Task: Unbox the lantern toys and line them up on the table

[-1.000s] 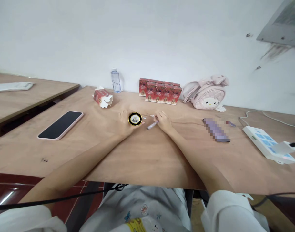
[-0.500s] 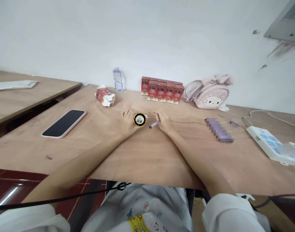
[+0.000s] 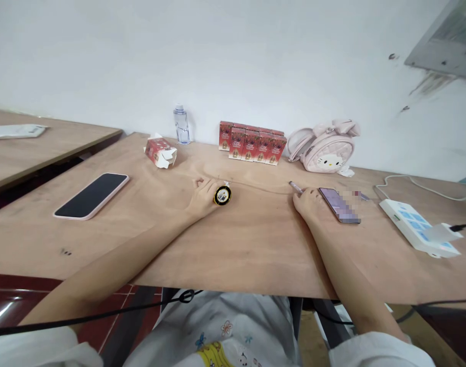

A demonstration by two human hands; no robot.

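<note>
My left hand is closed on a round black-and-gold thing with a white printed label on its face. A small pale fitting sticks up at its top edge, too small to make out. Further right, my right hand rests low over the table with its fingers curled. A slim pen pokes out to the upper left from its fingers. Just right of that hand lies a phone with a lit, partly blurred screen.
Stacked red boxes stand against the wall beside a pink bag. An opened red box and a clear bottle are at back left. A dark-screened phone lies left, a white power strip right.
My right hand has moved right with the pen, from beside the round thing to beside the lit phone. My left hand still holds the round thing, and its face has turned slightly.
</note>
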